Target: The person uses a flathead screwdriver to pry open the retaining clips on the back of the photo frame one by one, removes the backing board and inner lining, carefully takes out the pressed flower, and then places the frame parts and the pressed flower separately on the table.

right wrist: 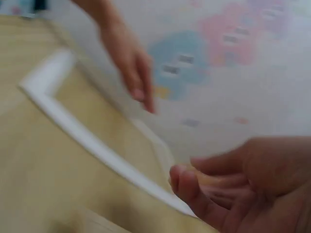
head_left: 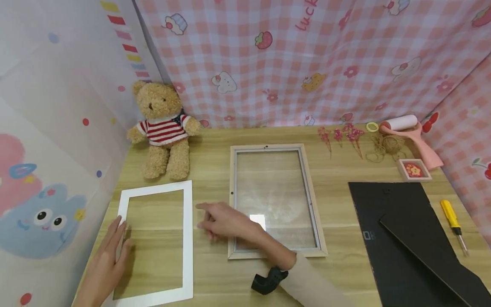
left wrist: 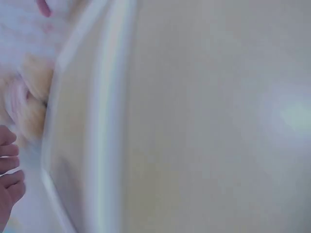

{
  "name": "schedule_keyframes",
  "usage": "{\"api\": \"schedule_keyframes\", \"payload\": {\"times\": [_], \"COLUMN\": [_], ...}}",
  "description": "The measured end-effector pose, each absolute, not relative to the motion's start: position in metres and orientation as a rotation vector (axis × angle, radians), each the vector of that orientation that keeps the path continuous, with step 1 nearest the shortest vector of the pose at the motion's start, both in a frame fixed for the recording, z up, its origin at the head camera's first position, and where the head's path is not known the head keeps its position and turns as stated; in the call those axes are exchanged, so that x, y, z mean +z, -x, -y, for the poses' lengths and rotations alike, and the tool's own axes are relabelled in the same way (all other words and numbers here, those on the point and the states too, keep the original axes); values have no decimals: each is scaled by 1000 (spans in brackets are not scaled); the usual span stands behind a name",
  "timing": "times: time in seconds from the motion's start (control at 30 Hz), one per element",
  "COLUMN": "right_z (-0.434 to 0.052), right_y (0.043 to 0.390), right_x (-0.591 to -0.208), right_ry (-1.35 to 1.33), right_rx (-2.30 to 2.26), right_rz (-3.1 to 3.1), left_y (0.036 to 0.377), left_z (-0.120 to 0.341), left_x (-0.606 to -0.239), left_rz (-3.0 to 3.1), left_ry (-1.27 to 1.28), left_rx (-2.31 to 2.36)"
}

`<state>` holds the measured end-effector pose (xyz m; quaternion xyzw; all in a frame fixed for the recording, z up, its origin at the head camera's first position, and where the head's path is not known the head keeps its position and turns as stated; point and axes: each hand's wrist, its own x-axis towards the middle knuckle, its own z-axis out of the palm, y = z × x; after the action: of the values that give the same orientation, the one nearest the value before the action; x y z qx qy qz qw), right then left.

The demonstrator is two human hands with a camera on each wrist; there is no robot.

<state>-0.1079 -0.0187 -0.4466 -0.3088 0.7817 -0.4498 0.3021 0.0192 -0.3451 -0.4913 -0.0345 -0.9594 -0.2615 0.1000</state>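
A white rectangular mat frame [head_left: 188,238] lies flat at the table's left. Along its left edge rests my left hand [head_left: 107,260], fingers fairly straight; whether it presses or only touches the mat I cannot tell. Just right of the mat hovers my right hand [head_left: 224,219], index finger extended, the others loosely bent, nothing held. Its forearm crosses a light wooden picture frame [head_left: 315,209] with a clear pane, hiding part of the lower left. The right wrist view shows the mat between both hands, blurred.
A teddy bear [head_left: 166,128] sits at the back left. On the right lie a black backing board [head_left: 399,204] with its stand raised, a yellow screwdriver [head_left: 450,215], a small boxed ornament [head_left: 414,169], twine [head_left: 387,145], dried pink flowers [head_left: 353,134] and a pink lint roller [head_left: 420,138].
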Motion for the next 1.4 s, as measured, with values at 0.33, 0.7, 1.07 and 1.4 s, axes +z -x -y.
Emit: {"api": "schedule_keyframes", "payload": {"times": [0.33,0.7,1.07,1.4], "right_z": [-156,-232,-221,-221], "right_y": [143,162,170,169], "right_x": [-402,-459,-471,-473], "right_ry": [596,305,338,338], "right_rx": [-1311,-988,-969,-971], "right_rz": [-2544,-2579,-2589,-2606], "left_y": [86,151,150,149], "left_z": [212,138,123,120], "left_x": [-459,-527,-518,-515], "left_rz": [2658,2830,2822,2769], "left_ry": [248,64,101,140], "left_rx": [-1369,-1496,-1318,-1283]}}
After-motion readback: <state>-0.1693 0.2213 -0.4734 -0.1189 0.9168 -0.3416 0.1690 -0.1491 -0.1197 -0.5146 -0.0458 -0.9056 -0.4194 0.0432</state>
